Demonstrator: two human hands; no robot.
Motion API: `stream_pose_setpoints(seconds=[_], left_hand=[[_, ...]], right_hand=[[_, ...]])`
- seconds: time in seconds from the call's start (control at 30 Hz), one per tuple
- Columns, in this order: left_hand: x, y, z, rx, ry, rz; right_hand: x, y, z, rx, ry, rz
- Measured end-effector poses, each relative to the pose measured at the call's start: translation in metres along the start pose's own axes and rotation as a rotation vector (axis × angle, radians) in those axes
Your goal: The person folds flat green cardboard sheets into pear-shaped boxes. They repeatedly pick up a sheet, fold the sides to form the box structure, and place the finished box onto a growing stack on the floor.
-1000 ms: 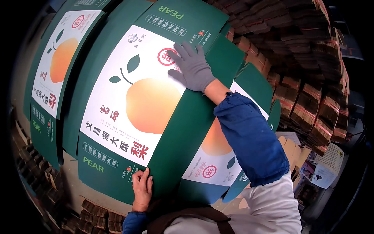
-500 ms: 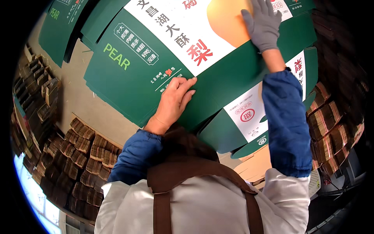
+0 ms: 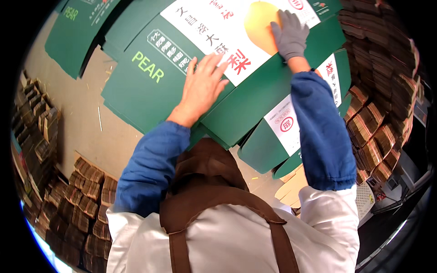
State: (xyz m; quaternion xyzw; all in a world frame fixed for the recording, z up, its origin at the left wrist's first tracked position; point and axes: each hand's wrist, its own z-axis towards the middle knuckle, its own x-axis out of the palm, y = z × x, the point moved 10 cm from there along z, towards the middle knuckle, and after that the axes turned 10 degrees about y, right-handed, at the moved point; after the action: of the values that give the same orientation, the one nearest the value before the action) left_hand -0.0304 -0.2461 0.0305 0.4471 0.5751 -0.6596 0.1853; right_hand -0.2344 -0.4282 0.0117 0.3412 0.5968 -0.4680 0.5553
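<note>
We look down over our own chest, white top and brown apron (image 3: 214,214), at a big flat green carton (image 3: 255,98) lying unfolded in front of us. It has a white panel with a yellow fruit picture (image 3: 259,20) and lies on top of more flat cartons of the same kind (image 3: 291,136), whose white and green corners stick out below and to the right of it. Our left hand (image 3: 202,86) is bare and lies palm down on the carton near its lower edge, where the green meets the white panel; its fingers are straight and slightly spread, pressing flat and gripping nothing. Our right hand (image 3: 289,34) wears a grey glove and rests flat further up the same carton, partly over the fruit picture, its fingers loosely spread and closed on nothing. Both forearms are in blue sleeves. Another green carton (image 3: 77,34) lies on the pale floor (image 3: 79,123) to the upper left, apart from ours. Stacks of brown cardboard dividers (image 3: 84,200) stand on the floor to our lower left, and more stacks (image 3: 382,91) rise along the right side.
</note>
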Motion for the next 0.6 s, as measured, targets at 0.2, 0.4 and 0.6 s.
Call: stream_pose_setpoints(seconds=[0.2, 0.4, 0.6], left_hand=[[-0.012, 0.042, 0.052, 0.100, 0.027, 0.060], [-0.002, 0.043, 0.061, 0.074, 0.058, 0.201], [0.003, 0.039, 0.068, 0.095, 0.055, 0.194]], right_hand=[[-0.036, 0.137, -0.071, -0.089, 0.187, 0.131], [-0.042, 0.134, -0.068, -0.051, 0.165, 0.258], [-0.032, 0.132, -0.078, 0.027, 0.180, 0.203]])
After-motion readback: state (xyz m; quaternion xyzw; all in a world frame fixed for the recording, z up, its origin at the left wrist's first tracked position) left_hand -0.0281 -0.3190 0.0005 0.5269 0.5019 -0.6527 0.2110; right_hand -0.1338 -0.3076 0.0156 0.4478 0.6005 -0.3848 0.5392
